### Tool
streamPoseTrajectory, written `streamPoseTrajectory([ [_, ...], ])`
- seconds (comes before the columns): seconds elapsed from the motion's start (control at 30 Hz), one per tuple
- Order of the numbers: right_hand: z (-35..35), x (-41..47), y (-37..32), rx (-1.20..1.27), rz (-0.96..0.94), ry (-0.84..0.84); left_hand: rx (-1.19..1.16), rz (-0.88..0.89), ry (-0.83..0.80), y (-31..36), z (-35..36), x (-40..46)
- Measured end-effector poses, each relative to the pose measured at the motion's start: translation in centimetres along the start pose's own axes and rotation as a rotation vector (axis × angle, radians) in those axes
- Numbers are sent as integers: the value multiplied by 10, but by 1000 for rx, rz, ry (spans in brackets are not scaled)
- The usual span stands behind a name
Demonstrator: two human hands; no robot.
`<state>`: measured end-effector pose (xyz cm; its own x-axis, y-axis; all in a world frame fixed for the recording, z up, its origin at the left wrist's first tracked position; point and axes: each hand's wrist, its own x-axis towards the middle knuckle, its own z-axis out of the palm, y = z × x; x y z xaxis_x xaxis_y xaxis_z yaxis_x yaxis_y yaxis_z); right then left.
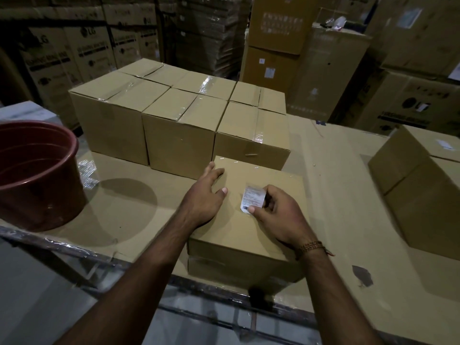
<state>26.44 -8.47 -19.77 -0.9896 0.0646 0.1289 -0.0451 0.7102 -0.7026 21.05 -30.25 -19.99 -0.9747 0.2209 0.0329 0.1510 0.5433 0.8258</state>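
Note:
A closed cardboard box (239, 235) stands at the near edge of a cardboard-covered table (336, 195). My left hand (204, 195) rests flat on the left part of the box's top, its fingers spread toward the far edge. My right hand (276, 215) pinches a small white printed label (252, 199) between thumb and fingers; the label lies against the top of the box near its middle. A beaded band is on my right wrist.
Several taped cardboard boxes (179, 130) stand in rows just behind. A dark red plastic bucket (32, 170) sits at the table's left. Another box (423, 195) stands at the right edge. Tall stacked cartons (286, 46) fill the background.

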Motion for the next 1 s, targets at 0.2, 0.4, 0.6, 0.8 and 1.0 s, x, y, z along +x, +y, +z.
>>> streamPoseTrajectory([
  [0.2,2,-2,-3,53,28,39,2,-4,-2,0,0,0],
  [0.4,3,0,-5,7,12,51,13,-10,-2,4,-1,-1],
  [0.6,6,-1,-4,20,-24,59,22,-11,0,4,-1,-2],
  [0.8,7,-1,-3,-25,-60,81,20,-9,6,3,0,-1],
  [1.0,8,-4,-7,-43,-47,112,11,-8,10,3,0,-2],
])
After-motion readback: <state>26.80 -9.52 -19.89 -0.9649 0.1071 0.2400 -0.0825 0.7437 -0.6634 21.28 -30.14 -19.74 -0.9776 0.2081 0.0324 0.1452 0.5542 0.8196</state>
